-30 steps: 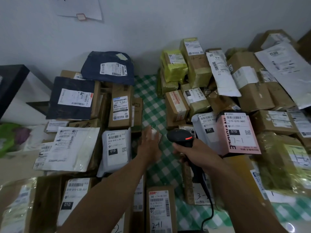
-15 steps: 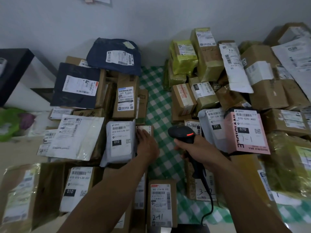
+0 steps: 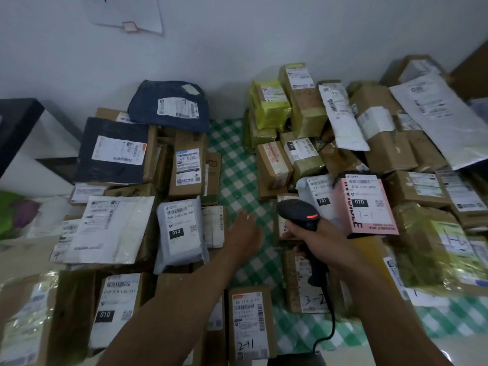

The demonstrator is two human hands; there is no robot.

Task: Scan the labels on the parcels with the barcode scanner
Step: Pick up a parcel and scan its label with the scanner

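Note:
My right hand [image 3: 314, 237] grips the handle of a black barcode scanner [image 3: 299, 213] whose red light glows; its cable runs down toward me. The scanner head hovers over the green checked cloth [image 3: 237, 178] between two heaps of labelled parcels. My left hand [image 3: 244, 233] is empty, fingers straight, over the cloth just right of a small white-labelled box [image 3: 215, 225]. A white bag marked 010 [image 3: 181, 228] lies left of that box. A pink box marked 070 [image 3: 365, 207] and a white bag marked 231 [image 3: 320, 196] sit right of the scanner.
Brown boxes, dark blue bags [image 3: 169, 105] and white mailers fill the left heap; yellow-wrapped parcels [image 3: 272, 104] and cartons fill the right. A box marked 2-41 [image 3: 249, 323] lies near me. A white wall stands behind, a dark shelf [image 3: 18, 122] at far left.
My left hand let go of the small white-labelled box at the left heap and drew back to the right over the cloth. The scanner stayed almost still.

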